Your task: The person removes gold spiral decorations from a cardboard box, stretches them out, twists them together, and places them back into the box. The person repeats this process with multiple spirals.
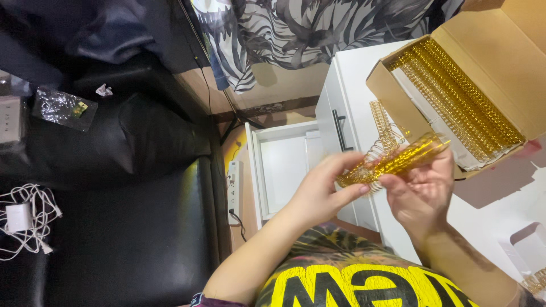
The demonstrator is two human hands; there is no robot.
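Observation:
Both of my hands hold a bundle of gold wire binding combs point(398, 158) in front of my chest. My left hand point(324, 190) pinches its lower end with thumb and fingers. My right hand point(421, 193) grips the bundle from the other side. A loose strip of gold comb point(380, 116) curls up behind the bundle. Just beyond it, an open cardboard box point(392, 94) lies on its side on a white cabinet, filled with several rows of the same gold combs point(460, 96).
The white cabinet point(352, 74) has an open drawer point(284, 165) to its left. A white power strip point(234, 190) lies on the floor beside a black leather seat point(131, 227). A white charger with coiled cable point(23, 219) rests at far left. A patterned cloth point(296, 28) hangs behind.

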